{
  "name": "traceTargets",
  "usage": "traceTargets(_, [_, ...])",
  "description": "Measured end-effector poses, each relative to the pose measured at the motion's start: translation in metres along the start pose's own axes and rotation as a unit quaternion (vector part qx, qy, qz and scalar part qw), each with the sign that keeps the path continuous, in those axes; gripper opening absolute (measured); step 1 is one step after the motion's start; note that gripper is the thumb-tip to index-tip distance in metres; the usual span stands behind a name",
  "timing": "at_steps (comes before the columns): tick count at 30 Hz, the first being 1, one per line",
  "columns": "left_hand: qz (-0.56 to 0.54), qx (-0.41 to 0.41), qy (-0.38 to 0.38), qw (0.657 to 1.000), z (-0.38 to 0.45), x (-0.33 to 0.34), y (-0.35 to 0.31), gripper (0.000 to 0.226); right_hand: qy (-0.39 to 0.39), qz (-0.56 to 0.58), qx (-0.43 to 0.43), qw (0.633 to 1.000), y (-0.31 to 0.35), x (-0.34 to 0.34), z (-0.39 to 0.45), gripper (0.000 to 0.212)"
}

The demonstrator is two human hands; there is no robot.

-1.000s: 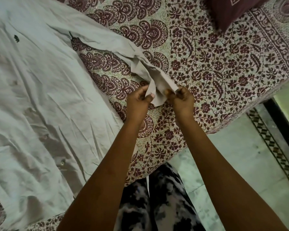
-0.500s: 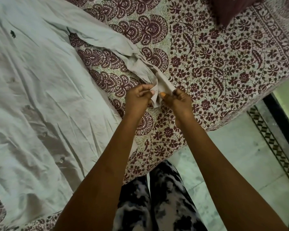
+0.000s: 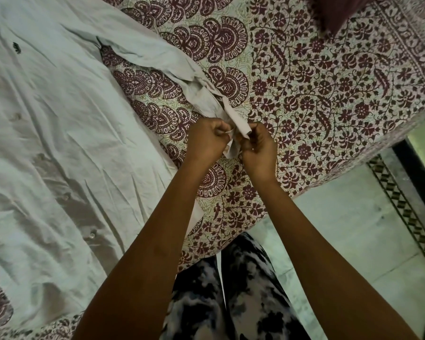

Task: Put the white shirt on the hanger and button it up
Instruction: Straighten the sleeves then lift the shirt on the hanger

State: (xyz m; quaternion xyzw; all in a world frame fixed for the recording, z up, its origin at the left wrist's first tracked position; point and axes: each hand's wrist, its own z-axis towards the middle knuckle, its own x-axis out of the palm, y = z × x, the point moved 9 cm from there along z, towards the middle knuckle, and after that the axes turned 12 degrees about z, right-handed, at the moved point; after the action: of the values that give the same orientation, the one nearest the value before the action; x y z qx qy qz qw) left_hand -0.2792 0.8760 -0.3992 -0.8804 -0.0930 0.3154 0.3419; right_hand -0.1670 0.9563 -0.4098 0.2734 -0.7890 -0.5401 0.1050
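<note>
The white shirt (image 3: 59,143) lies spread flat on the bed, its buttoned front running down the left half of the view. One sleeve (image 3: 162,62) stretches right across the patterned bedsheet to its cuff (image 3: 238,121). My left hand (image 3: 207,139) and my right hand (image 3: 257,148) are close together at the cuff, each pinching one side of it with curled fingers. No hanger is visible.
The bed carries a maroon floral bedsheet (image 3: 329,94). A dark maroon pillow (image 3: 339,11) sits at the top right. The bed edge runs diagonally at right, with pale floor tiles (image 3: 341,229) and a patterned border beyond. My legs in black-and-white trousers (image 3: 231,290) stand against the bed.
My hands have drawn closer together on the cuff, folding its two sides toward each other. The shirt body has not moved.
</note>
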Motion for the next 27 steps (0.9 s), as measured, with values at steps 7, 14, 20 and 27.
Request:
traceTargets(7, [-0.058,-0.053,0.011,0.997,0.001,-0.001,0.002,0.020,-0.024,-0.053,-0.058,0.997,0.015,0.001,0.000,0.011])
traceTargets(14, [-0.167,-0.058,0.083,0.981,0.002,0.014,0.004,0.019,-0.045,0.077,0.046,0.995,0.000,-0.012,0.012,0.032])
traceTargets(20, [-0.026,0.007,-0.003,1.000,0.012,0.011,0.002,0.013,-0.095,0.149,0.154,0.972,-0.025,-0.007,0.005,0.031])
traceTargets(27, [0.092,0.078,-0.060,0.991,0.010,0.009,-0.008,0.010,-0.081,0.181,0.173,0.965,-0.018,-0.004,0.007,0.011])
